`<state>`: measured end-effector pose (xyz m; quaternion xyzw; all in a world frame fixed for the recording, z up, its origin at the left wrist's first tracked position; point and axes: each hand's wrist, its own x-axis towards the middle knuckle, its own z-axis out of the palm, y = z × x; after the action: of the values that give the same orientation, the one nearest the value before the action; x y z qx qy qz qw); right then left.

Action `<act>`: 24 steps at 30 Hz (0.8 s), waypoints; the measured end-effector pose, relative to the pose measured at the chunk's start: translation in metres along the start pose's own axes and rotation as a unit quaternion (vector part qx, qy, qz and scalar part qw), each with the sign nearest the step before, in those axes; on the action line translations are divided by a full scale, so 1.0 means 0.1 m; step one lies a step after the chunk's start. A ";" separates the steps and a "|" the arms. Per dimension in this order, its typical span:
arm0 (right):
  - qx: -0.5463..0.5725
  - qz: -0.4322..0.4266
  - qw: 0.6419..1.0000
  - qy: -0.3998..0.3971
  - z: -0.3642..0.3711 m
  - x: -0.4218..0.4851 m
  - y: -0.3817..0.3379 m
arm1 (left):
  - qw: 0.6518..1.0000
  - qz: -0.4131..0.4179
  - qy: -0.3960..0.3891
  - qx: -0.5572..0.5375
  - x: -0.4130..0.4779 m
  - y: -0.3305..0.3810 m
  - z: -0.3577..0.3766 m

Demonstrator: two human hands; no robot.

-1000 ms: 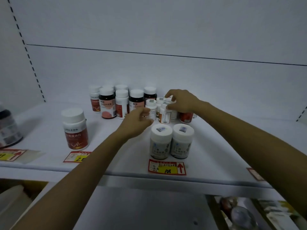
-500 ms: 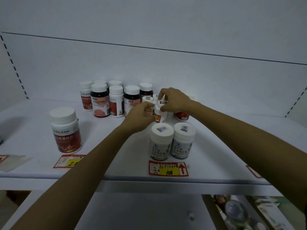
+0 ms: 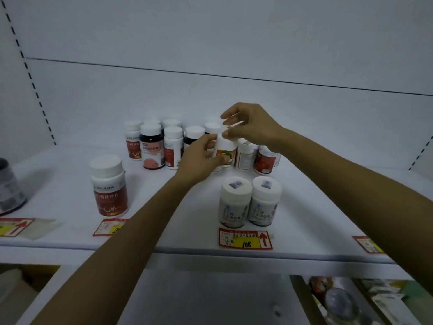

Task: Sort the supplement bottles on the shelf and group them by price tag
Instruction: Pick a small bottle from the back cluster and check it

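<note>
Held above the white shelf point(image 3: 70, 188), near its middle: one small white bottle with an orange-and-green label point(image 3: 225, 153), tilted slightly. Gripped at the lower body by the left hand point(image 3: 199, 158), fingers closed around it; pinched at the cap by the right hand point(image 3: 250, 126), thumb and forefinger together on the cap, remaining fingers spread above. Stood upright behind the hands, at the far side of the shelf: a cluster of white-capped supplement bottles point(image 3: 173, 146), some dark-bodied with red or pink labels, some white-bodied. Stood to the right of the held bottle, partly hidden by the right wrist: two further white bottles point(image 3: 244, 157), one with a red label. Placed near the front edge, just right of centre: a pair of grey-labelled bottles point(image 3: 249, 202), touching side by side, each with a small sticker on the lid. Fixed directly in front of that pair: a red-and-yellow price tag marked 108 point(image 3: 246, 239). Positioned alone at the near left: a larger bottle with a red label point(image 3: 109, 186), with a second price tag point(image 3: 110, 227) in front of it, partly covered by the left forearm. Located at the far left edge: a dark bottle point(image 3: 10, 186), cut off by the frame, with a third tag point(image 3: 14, 227) in front. Visible at the near right edge: a fourth tag point(image 3: 367, 243), number not legible.
</note>
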<state>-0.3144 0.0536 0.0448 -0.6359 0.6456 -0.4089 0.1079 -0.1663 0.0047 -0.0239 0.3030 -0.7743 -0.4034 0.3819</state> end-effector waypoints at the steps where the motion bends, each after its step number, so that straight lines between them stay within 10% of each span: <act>1: 0.005 -0.010 1.000 0.018 -0.02 -0.01 -0.02 | 1.000 0.008 0.007 0.000 0.02 0.05 -0.02; 24: -0.057 -0.022 0.998 0.008 -1.96 -1.24 0.48 | 0.996 0.027 -0.011 0.080 -0.23 1.60 1.64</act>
<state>-0.4579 0.2364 0.0916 -0.6517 0.6549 -0.3785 0.0571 -0.3172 0.1656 0.0424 0.3069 -0.8160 -0.3332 0.3590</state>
